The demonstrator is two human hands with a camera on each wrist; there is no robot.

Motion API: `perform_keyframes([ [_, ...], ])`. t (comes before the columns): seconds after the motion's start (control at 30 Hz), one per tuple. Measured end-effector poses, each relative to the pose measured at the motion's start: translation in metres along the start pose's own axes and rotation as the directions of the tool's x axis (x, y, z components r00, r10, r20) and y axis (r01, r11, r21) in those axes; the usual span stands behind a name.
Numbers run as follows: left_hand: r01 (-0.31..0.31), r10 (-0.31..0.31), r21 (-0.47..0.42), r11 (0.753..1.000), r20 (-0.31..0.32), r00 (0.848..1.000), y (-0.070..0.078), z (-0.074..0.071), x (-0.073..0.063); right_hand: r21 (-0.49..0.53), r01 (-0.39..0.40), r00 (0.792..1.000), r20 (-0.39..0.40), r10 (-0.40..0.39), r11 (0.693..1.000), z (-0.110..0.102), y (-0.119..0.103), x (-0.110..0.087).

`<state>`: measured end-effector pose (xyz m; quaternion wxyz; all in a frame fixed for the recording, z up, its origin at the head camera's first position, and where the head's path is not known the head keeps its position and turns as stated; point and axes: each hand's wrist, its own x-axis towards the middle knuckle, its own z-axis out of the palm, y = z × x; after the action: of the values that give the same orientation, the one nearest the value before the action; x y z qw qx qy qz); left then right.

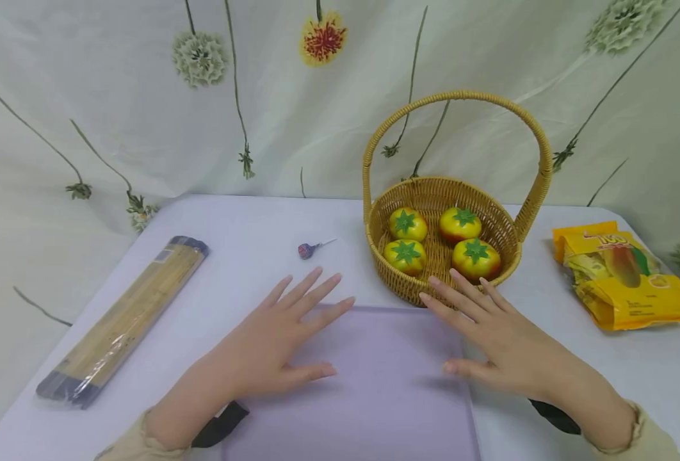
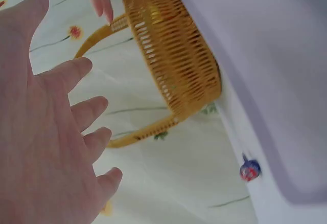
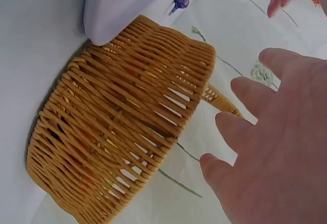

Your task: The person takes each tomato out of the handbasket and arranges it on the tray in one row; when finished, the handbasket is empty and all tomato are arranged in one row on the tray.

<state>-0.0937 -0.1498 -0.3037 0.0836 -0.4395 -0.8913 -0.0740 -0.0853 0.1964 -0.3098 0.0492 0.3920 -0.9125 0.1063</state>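
Both hands hover palm down with fingers spread over a lilac tray [image 1: 369, 384]. The left hand [image 1: 276, 339] is over the tray's left side, its fingertips pointing toward a small wrapped lollipop [image 1: 306, 251]. Above the right edge of the tray is the right hand [image 1: 498, 349], and its fingertips overlap the front rim of a wicker basket [image 1: 397, 275] in the head view. Several yellow-orange fruits with green star-shaped leaves, such as the front left fruit [image 1: 406, 257], lie in the basket. Neither hand holds anything; the wrist views show the palms bare.
On the left of the white table [image 1: 248, 237] lies a clear pack of thin wooden sticks [image 1: 127, 314]. A yellow candy bag [image 1: 628, 275] with a mango picture is at the right. The basket's tall handle [image 1: 461, 96] arches up before a flowered cloth [image 1: 294, 115].
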Motion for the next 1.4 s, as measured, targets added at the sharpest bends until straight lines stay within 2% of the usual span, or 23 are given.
perform_keyframes([
  [0.17, 0.049, -0.048, 0.013, 0.999, -0.03, 0.998, -0.011, -0.013, -0.005, 0.016, -0.011, 1.0, -0.009, 0.011, 1.0, -0.012, 0.007, 0.002],
  [0.33, 0.077, -0.079, -0.03, 0.997, -0.077, 0.994, -0.027, -0.023, -0.012, 0.038, 0.01, 0.997, -0.076, -0.007, 0.999, -0.027, 0.019, 0.008],
  [0.47, 0.089, -0.102, -0.131, 0.987, -0.094, 0.99, -0.037, -0.028, -0.016, 0.179, 0.006, 0.991, -0.129, 0.017, 0.984, -0.035, 0.03, 0.014],
  [0.6, 0.135, -0.158, -0.261, 0.956, -0.071, 0.985, -0.046, -0.028, -0.02, 0.363, -0.018, 0.986, -0.147, 0.076, 0.932, -0.036, 0.04, 0.022],
  [0.7, 0.171, -0.2, -0.354, 0.919, -0.047, 0.979, -0.055, -0.023, -0.023, 0.429, -0.022, 0.979, -0.174, 0.107, 0.903, -0.033, 0.046, 0.031],
  [0.8, 0.198, -0.231, -0.431, 0.88, -0.024, 0.973, -0.067, -0.016, -0.026, 0.457, -0.012, 0.967, -0.22, 0.126, 0.89, -0.029, 0.053, 0.042],
  [0.9, 0.23, -0.264, -0.506, 0.832, 0.004, 0.965, -0.08, -0.008, -0.03, 0.49, -0.026, 0.955, -0.245, 0.166, 0.871, -0.024, 0.059, 0.052],
  [1.03, 0.263, -0.305, -0.596, 0.759, 0.033, 0.952, -0.094, 0.002, -0.036, 0.545, -0.054, 0.949, -0.233, 0.213, 0.837, -0.018, 0.062, 0.066],
  [1.17, 0.286, -0.328, -0.656, 0.698, 0.061, 0.943, -0.104, 0.011, -0.04, 0.6, -0.072, 0.947, -0.21, 0.244, 0.797, -0.011, 0.062, 0.078],
  [1.3, 0.325, -0.346, -0.721, 0.612, 0.125, 0.93, -0.111, 0.02, -0.044, 0.669, -0.104, 0.939, -0.178, 0.294, 0.736, -0.006, 0.062, 0.085],
  [1.37, 0.349, -0.356, -0.746, 0.568, 0.16, 0.921, -0.114, 0.026, -0.045, 0.711, -0.128, 0.934, -0.149, 0.326, 0.692, -0.005, 0.062, 0.088],
  [1.4, 0.355, -0.356, -0.753, 0.554, 0.17, 0.919, -0.116, 0.028, -0.046, 0.731, -0.143, 0.93, -0.131, 0.342, 0.667, -0.004, 0.062, 0.089],
])
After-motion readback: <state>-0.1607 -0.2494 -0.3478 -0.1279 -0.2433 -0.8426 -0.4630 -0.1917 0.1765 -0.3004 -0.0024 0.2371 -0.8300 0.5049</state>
